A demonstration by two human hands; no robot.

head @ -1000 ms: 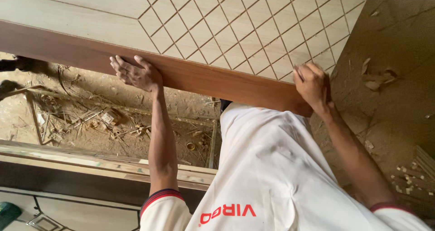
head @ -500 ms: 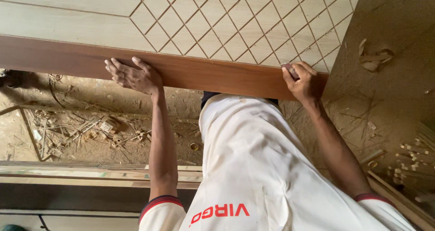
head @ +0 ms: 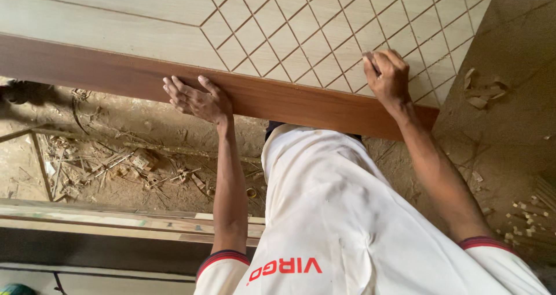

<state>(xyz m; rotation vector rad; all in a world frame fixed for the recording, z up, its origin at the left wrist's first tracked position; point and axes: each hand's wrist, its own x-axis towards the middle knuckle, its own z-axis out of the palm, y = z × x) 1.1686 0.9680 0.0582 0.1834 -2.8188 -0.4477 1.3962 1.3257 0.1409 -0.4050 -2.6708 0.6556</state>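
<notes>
A large light wood panel (head: 116,11) with a diamond grid of grooves (head: 324,28) lies before me, and a brown wood strip (head: 75,69) runs along its near edge. My left hand (head: 197,98) lies flat on the brown strip, fingers spread and pointing left, holding nothing. My right hand (head: 387,75) rests on the grooved surface just above the strip, near the panel's right corner, with its fingers curled. Something small and pale shows at its fingertips; I cannot tell whether it holds it. My white shirt (head: 347,214) fills the lower middle.
Below the panel is a dirt floor (head: 116,156) strewn with wood scraps and shavings. Long wooden frame pieces (head: 87,220) lie across the lower left. More chips (head: 480,92) lie on the ground at the right, with small offcuts at the lower right (head: 521,220).
My right hand has moved from the end of the brown strip up onto the grooved surface. My left hand has stayed on the strip, now lying flatter. The view has shifted slightly.
</notes>
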